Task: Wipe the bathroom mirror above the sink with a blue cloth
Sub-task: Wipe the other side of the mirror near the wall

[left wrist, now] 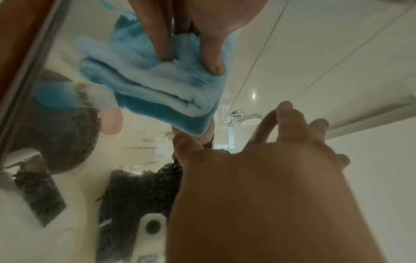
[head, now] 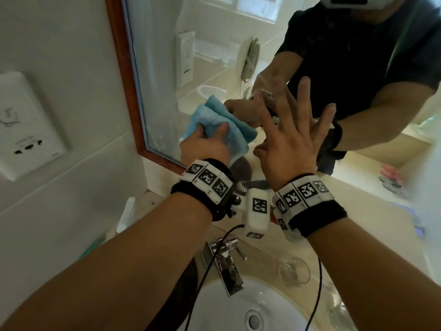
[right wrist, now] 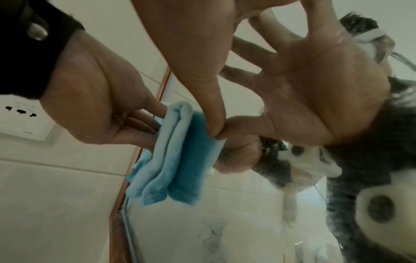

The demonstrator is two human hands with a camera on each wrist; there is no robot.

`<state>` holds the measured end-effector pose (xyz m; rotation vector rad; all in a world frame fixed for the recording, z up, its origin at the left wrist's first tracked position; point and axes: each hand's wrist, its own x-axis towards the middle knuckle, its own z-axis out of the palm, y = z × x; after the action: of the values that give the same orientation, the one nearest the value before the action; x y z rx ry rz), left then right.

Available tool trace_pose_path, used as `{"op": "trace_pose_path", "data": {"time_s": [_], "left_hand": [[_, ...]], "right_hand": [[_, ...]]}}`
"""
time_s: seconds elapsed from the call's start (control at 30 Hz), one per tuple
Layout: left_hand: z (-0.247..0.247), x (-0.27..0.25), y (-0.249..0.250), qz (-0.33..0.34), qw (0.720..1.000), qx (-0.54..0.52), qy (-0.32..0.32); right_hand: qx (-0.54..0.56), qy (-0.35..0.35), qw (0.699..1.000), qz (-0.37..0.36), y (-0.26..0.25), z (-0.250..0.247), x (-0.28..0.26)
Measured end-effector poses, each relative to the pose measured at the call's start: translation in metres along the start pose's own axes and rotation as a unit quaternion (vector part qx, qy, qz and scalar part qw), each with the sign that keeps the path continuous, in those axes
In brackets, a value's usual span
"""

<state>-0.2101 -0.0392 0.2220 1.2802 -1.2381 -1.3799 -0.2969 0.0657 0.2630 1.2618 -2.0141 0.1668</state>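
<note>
The mirror [head: 191, 44] has a brown wooden frame [head: 124, 75] and hangs above the sink. My left hand [head: 205, 146] grips a folded blue cloth [head: 207, 120] and holds it against the glass near the lower left corner. The left wrist view shows the fingers and thumb of the left hand [left wrist: 191, 63] dug into the cloth [left wrist: 157, 85]. My right hand [head: 293, 130] lies flat on the glass just right of the cloth, fingers spread, holding nothing. In the right wrist view the right hand's [right wrist: 191, 44] thumb tip meets the glass beside the cloth [right wrist: 175, 160].
A white wall socket [head: 26, 130] sits on the tiles left of the frame. Below my wrists are a chrome faucet [head: 224, 261] and the white sink basin [head: 214, 297]. A clear glass [head: 294, 271] lies on the beige counter to the right; a white tube [head: 126, 216] stands at left.
</note>
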Motion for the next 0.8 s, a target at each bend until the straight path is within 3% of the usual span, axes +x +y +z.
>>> {"op": "trace_pose_path", "data": {"time_s": [0.43, 0.8], "left_hand": [[-0.016, 0.025, -0.070, -0.074, 0.997, 0.007, 0.035], [-0.032, 0.050, -0.067, -0.081, 0.995, -0.007, 0.058]], "right_hand": [[-0.018, -0.004, 1.000, 0.003, 0.000, 0.003, -0.002], [-0.043, 0.001, 0.999, 0.025, -0.014, -0.001, -0.001]]}}
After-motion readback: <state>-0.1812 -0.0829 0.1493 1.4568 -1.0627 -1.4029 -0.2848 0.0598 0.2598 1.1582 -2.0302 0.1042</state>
